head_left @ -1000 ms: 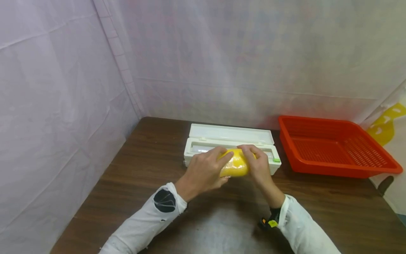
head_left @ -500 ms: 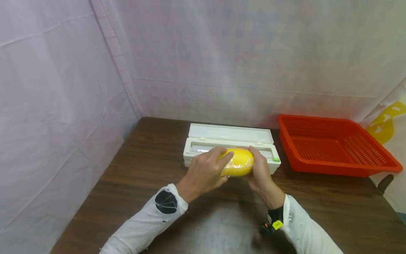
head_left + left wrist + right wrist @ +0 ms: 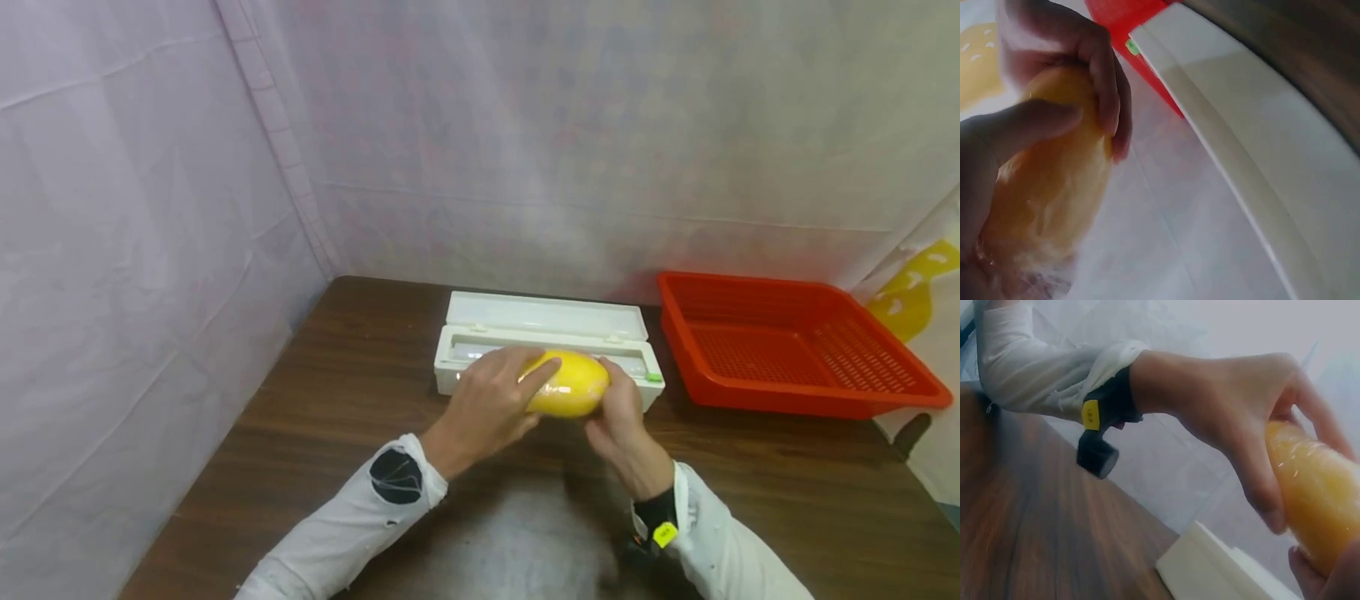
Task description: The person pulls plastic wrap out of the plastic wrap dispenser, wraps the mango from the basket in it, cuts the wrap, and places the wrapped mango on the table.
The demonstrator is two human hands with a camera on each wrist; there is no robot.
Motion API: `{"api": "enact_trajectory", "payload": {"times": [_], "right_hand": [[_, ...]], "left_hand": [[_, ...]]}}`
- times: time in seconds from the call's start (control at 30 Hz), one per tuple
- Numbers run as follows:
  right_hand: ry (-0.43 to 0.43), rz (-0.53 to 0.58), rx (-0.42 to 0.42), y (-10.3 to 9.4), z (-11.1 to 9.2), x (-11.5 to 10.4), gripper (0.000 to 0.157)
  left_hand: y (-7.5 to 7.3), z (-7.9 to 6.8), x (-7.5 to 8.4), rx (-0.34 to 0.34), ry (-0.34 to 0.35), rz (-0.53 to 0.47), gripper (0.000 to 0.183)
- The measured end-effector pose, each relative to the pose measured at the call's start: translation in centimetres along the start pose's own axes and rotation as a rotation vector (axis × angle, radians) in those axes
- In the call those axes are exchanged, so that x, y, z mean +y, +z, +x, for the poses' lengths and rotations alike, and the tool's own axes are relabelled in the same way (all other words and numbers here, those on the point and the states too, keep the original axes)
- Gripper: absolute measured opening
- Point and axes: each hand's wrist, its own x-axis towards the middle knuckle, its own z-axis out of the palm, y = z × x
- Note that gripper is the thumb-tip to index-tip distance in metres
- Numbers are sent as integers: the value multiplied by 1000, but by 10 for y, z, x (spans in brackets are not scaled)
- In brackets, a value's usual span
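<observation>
Both hands hold a yellow oval fruit (image 3: 573, 387), possibly a mango, wrapped in shiny clear film, above the table. My left hand (image 3: 483, 404) grips its left end, thumb lying along the near side. My right hand (image 3: 626, 421) holds the right end, fingers curled round it. In the left wrist view crumpled film bunches at the near end of the fruit (image 3: 1054, 181). The right wrist view shows my right hand (image 3: 1229, 406) with thumb and fingers on either side of the fruit (image 3: 1319, 481). Just behind stands a white cling film dispenser (image 3: 448, 382), lid up, roll inside.
A red plastic basket (image 3: 780, 400) with perforated sides stands on the right of the brown wooden table (image 3: 315, 400). White sheeting (image 3: 525, 150) hangs behind and to the left. The dispenser's raised lid (image 3: 547, 315) leans back near the table's far edge.
My right hand has moved from over the top of the fruit to its right end, and the wrist has turned. The fruit's right end now shows more. My left hand keeps its hold.
</observation>
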Motion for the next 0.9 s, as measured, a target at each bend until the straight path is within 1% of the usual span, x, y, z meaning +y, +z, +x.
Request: {"api": "enact_trajectory", "payload": {"times": [0.1, 0.17, 0.3, 0.37, 0.43, 0.57, 0.63, 0.7, 0.8, 0.9], "right_hand": [[-24, 39, 18, -1, 1, -1, 32], [-47, 46, 29, -1, 3, -1, 35], [-147, 2, 48, -4, 9, 2, 45], [-205, -33, 63, -5, 11, 4, 48], [-255, -75, 79, -5, 12, 7, 48], [-335, -171, 82, -2, 10, 11, 44], [-371, -199, 71, 0, 8, 13, 42], [-401, -219, 67, 3, 6, 15, 41], [-404, -197, 69, 5, 5, 15, 41], [-368, -169, 78, 4, 6, 12, 41]], "left_hand": [[3, 2, 0, -3, -9, -43, 66], [6, 3, 0, -15, -19, -66, 67], [9, 2, 0, -54, -31, -88, 69], [11, 2, 0, -58, -36, -102, 64], [13, 3, 1, -35, -50, -123, 55], [19, 9, 2, 43, -68, -146, 31], [22, 11, 2, 52, -66, -137, 31], [25, 12, 3, 39, -61, -114, 34], [28, 11, 1, -5, -81, -93, 38], [30, 10, -2, -54, -126, -97, 41]]}}
